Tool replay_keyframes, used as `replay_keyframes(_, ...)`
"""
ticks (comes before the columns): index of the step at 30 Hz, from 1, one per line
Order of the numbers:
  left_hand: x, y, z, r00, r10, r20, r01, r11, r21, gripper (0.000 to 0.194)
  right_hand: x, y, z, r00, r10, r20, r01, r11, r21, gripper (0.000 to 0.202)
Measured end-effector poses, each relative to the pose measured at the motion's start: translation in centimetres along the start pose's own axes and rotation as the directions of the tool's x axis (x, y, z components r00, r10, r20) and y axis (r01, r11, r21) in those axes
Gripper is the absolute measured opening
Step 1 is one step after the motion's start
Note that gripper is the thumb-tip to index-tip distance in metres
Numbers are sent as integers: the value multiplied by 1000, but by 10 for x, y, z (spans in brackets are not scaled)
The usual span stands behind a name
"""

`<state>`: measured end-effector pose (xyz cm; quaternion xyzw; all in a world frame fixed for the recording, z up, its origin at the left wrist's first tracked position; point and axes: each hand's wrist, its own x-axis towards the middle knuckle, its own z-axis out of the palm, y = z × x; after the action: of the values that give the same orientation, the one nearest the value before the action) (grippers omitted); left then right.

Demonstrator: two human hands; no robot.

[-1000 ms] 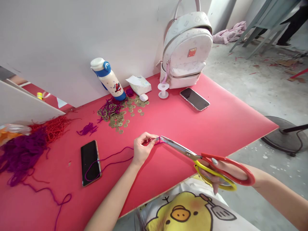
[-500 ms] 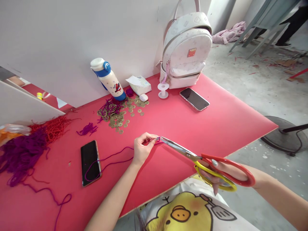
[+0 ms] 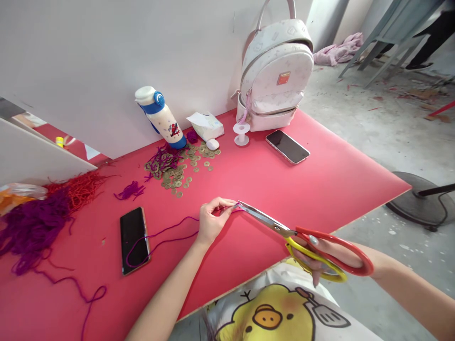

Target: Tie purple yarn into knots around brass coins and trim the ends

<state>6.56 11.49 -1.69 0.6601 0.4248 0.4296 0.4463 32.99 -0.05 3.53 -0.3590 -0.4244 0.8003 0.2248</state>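
Note:
Over the middle of the red table, my left hand (image 3: 212, 220) pinches a thin purple cord (image 3: 177, 221) between thumb and finger. The cord trails left in a loop across a black phone (image 3: 134, 240). My right hand (image 3: 320, 253) grips a pair of scissors (image 3: 270, 223) by its red and yellow handles. The blades are nearly closed, and their tips meet the cord right at my left fingertips. Whether the cord is cut there is too small to tell. Beyond my left hand lie brass coins with holes (image 3: 177, 176) and a bundle of purple cord pieces with coins (image 3: 164, 158).
A cartoon bottle (image 3: 161, 118), tissue pack (image 3: 206, 125), white spool (image 3: 241, 135), second phone (image 3: 287, 147) and white backpack (image 3: 273, 76) line the back. Purple cord (image 3: 39, 222) and red cord (image 3: 83, 187) heap up at left. The table's edge (image 3: 373, 215) runs along the right.
The scissors have shifted slightly left, with their tips against the cord at my left fingertips. My left hand keeps its pinch, almost unmoved.

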Motion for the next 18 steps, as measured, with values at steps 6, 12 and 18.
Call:
replay_keyframes(6, -1, 3, -1, 996, -22, 86, 30, 995, -96, 13, -1, 10, -2, 1000, -5, -26, 6, 999, 44, 56)
replay_keyframes(12, 0, 2, -4, 984, -57, 170, 88, 980, -177, 15, 3, 23, -4, 999, -25, -20, 26, 997, 76, 55)
replay_keyframes(18, 2, -1, -5, 987, -103, 122, 122, 979, -163, 19, 13, 25, 1, 996, -84, -9, 85, 992, 98, 56)
